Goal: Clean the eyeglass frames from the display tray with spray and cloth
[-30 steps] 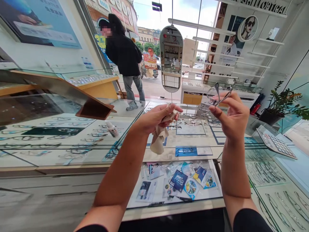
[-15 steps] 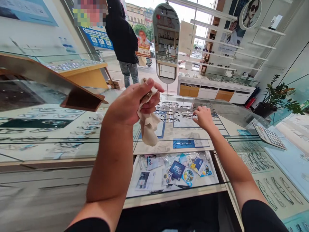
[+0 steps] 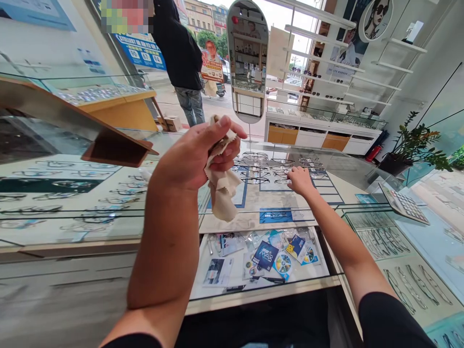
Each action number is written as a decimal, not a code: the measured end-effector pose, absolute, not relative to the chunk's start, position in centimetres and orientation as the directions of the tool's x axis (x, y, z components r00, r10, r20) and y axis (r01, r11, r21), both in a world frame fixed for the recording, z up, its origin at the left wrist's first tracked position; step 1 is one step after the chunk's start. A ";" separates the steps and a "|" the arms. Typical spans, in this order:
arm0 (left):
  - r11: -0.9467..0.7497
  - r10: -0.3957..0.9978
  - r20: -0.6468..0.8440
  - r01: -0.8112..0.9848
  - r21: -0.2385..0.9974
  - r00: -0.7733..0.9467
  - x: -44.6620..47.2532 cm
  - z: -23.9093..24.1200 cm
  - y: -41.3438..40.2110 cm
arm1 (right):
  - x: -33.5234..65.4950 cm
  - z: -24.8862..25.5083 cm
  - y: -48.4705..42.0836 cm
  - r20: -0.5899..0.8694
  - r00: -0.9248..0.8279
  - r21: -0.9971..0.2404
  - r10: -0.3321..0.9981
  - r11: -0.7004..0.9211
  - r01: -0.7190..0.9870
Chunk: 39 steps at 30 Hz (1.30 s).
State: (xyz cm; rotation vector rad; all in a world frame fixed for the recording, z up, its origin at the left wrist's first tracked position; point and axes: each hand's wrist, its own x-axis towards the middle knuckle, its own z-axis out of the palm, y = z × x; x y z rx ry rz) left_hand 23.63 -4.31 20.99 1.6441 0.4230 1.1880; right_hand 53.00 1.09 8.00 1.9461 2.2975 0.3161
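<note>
A crumpled cream cloth hangs from my left hand, whose fingers are closed around it above the glass counter. Farther out, my right hand is at the right end of a pair of eyeglasses on the counter top, its fingers curled in at the frame. The fingertips are small and partly hidden there. More eyeglasses lie in rows to the left, and others sit just behind my right hand.
Below the glass, an open drawer holds packets and cards. A calculator stands at the right, near a potted plant. A brown-edged panel juts in from the left. An oval mirror and a person in black are beyond the counter.
My right hand has shifted slightly left and down along the eyeglasses. My left hand keeps hold of the cloth, almost still. The view has turned a little.
</note>
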 end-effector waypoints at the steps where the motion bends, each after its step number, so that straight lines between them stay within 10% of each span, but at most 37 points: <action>1: -0.411 0.739 0.493 -0.272 0.870 0.459 23.6 21.0 -4.2 | 53.0 8.0 1.1 0.043 -0.170 0.229 0.985 0.156 0.961; 39: -0.425 0.845 0.399 -0.006 0.905 0.355 23.5 21.6 -6.4 | 54.2 8.9 5.9 -0.056 -0.113 0.134 0.992 0.119 0.984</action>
